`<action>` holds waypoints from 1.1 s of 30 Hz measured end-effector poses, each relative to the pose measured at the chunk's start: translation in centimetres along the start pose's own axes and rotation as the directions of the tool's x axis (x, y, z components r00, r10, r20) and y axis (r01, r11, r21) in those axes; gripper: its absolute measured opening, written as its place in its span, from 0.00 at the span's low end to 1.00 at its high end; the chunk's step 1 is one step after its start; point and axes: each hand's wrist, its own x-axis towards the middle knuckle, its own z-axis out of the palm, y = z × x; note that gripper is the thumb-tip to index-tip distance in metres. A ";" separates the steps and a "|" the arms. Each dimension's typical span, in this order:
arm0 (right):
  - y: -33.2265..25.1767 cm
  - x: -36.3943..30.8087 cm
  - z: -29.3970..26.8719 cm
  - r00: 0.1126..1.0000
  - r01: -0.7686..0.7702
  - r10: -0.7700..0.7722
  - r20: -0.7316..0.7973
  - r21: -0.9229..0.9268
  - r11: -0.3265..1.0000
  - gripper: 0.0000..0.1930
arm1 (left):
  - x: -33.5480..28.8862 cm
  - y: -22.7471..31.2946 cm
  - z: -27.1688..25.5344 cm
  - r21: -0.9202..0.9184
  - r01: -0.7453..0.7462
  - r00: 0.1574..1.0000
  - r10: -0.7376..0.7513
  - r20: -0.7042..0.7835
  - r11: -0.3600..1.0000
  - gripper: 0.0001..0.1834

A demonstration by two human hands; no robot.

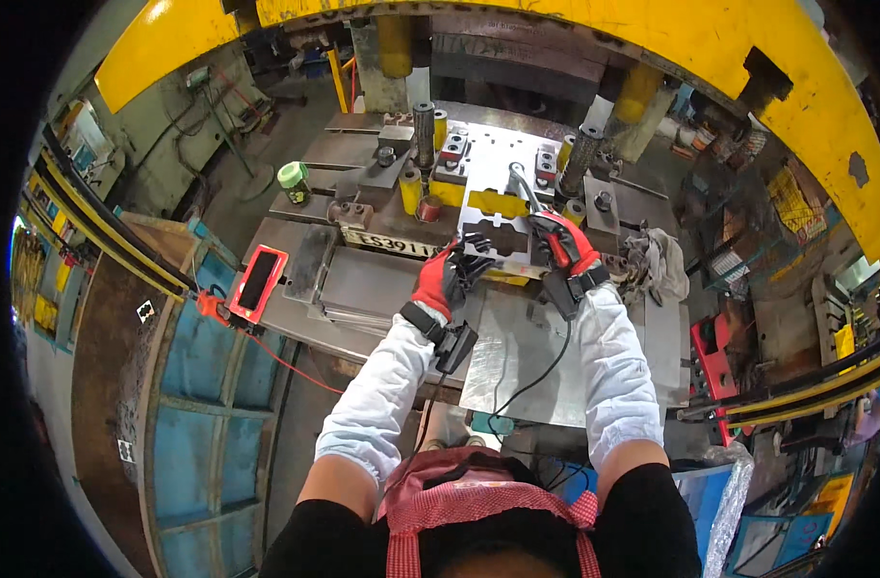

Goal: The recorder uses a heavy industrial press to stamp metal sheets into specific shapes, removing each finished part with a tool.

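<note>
My left hand [447, 276], in a red and black glove, is at the near left corner of a shiny metal plate with shaped cutouts [470, 214]. Its dark fingers look stretched and apart; whether they touch the plate is unclear. My right hand [565, 243], gloved alike, is closed round the handle of a grey metal tool with a rounded head [518, 171], which lies over the plate's right part. Black boxes with a cable are strapped to both wrists. The plate sits between dark posts [424, 133] and yellow cylinders [411, 193] of a press die.
Left on the bench are a stack of flat metal sheets [363, 289], a red-framed phone-like device [258, 282] and a green-lidded jar [294, 181]. A grey rag [660, 260] lies at right. Nearer me is a metal sheet [517, 361]. A yellow press frame [594, 17] arches above.
</note>
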 end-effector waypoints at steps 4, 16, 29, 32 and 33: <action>2.2 2.2 -1.9 0.976 0.216 -0.213 0.037 -0.256 0.942 0.11 | 0.4 0.1 1.3 -0.222 0.036 0.995 -0.055 -0.083 0.975 0.20; -1.3 -2.8 4.3 0.912 0.182 -0.129 -0.389 0.102 0.978 0.13 | 1.6 -0.9 0.2 0.185 0.048 0.996 -0.062 0.071 0.982 0.27; 18.1 -28.2 1.3 0.426 0.286 -0.009 -0.905 0.125 0.950 0.24 | 3.1 -1.2 2.4 -0.416 0.185 0.926 -0.300 -0.231 0.890 0.23; 18.1 -28.3 0.7 0.469 0.203 0.115 -0.876 0.233 0.951 0.24 | 3.4 -1.0 2.4 -0.456 0.195 0.903 -0.341 -0.263 0.868 0.23; 17.9 -28.2 1.1 0.479 0.214 0.122 -0.869 0.251 0.944 0.23 | 3.3 -0.7 2.5 -0.427 0.206 0.890 -0.351 -0.293 0.880 0.22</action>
